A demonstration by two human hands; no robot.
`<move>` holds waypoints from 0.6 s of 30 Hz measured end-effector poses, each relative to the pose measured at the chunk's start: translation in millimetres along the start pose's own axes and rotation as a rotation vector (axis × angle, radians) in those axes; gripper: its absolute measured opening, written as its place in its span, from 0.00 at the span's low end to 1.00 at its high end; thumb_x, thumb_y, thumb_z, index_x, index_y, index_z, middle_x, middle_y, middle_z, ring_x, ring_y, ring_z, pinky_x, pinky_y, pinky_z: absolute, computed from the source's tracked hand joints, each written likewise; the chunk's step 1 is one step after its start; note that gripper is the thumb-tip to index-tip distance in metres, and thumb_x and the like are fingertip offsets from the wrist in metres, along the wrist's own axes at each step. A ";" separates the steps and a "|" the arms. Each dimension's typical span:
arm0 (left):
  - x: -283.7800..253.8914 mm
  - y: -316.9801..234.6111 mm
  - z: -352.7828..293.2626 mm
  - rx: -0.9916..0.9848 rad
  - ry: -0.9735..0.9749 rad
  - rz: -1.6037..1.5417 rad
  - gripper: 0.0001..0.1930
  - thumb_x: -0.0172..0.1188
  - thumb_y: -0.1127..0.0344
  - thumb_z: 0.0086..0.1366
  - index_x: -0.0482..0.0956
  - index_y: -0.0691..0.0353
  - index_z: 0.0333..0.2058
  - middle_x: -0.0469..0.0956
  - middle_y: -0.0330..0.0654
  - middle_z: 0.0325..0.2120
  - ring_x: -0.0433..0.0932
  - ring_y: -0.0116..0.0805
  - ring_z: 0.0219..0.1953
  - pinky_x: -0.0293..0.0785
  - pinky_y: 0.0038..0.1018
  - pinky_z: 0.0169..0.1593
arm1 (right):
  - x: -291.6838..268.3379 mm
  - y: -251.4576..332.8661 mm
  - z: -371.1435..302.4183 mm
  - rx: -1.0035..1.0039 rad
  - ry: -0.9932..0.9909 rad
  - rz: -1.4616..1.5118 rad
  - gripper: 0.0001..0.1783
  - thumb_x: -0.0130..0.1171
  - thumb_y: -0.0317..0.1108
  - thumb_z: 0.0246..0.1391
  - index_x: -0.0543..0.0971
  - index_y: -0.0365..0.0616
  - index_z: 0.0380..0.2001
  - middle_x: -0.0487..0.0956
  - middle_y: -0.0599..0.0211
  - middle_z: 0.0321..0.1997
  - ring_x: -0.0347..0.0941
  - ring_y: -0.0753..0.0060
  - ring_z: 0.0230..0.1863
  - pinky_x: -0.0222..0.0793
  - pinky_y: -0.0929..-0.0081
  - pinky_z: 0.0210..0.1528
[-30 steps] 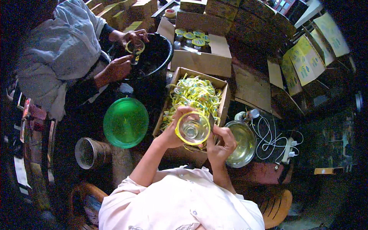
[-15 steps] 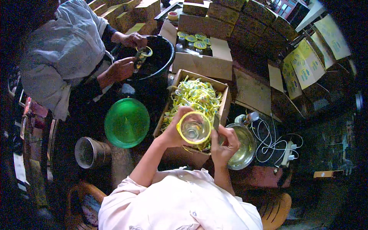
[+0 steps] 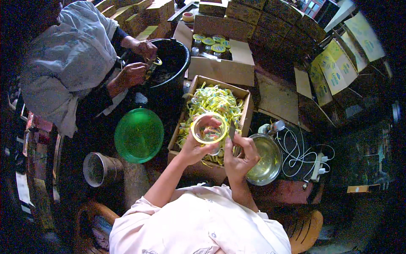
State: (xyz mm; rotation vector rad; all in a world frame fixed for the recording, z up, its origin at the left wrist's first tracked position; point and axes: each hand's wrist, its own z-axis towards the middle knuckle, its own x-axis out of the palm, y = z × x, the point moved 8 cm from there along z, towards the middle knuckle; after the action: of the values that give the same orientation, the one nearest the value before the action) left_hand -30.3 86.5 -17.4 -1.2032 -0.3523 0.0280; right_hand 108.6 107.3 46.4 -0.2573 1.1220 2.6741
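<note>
My left hand [image 3: 193, 149] is closed round a clear cup [image 3: 211, 134] with a yellow rim, its mouth turned up toward me; fingers show through the clear wall. In my right hand [image 3: 241, 157] is a small knife [image 3: 231, 129], its dark flat blade upright beside the cup's right rim. Whether the blade touches the rim I cannot tell. Both hands are over the near part of an open cardboard box [image 3: 248, 111] heaped with yellow and white printed strips [image 3: 215, 99].
Left of the box are a green basin [image 3: 139, 136] and a grey bucket [image 3: 96, 169]. To the right stand a metal bowl [image 3: 267, 163] and a white power strip [image 3: 318, 169] with cables. A co-worker's hands [image 3: 134, 73] handle a yellow-rimmed cup by a black tub [image 3: 186, 63]. Behind, a carton [image 3: 222, 71] holds lidded cups.
My left hand has shifted the cup slightly up and left and tilted it. My right hand with the knife has moved left too. The co-worker's hands have come closer together.
</note>
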 end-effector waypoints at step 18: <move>2.8 7.7 -0.4 0.060 0.088 0.293 0.36 0.64 0.70 0.44 0.54 0.60 0.51 0.63 0.41 0.42 0.64 0.33 0.47 0.60 0.28 0.51 | 7.8 -4.0 9.3 -0.019 0.025 -0.023 0.11 0.58 0.19 0.33 0.77 0.38 0.26 0.74 0.65 0.21 0.69 0.76 0.22 0.64 0.81 0.26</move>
State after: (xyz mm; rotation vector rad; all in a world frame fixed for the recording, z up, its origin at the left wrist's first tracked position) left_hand -26.2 89.6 -23.8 -1.1840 -0.0952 0.2372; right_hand 101.5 117.8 48.1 -0.3062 1.0951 2.6700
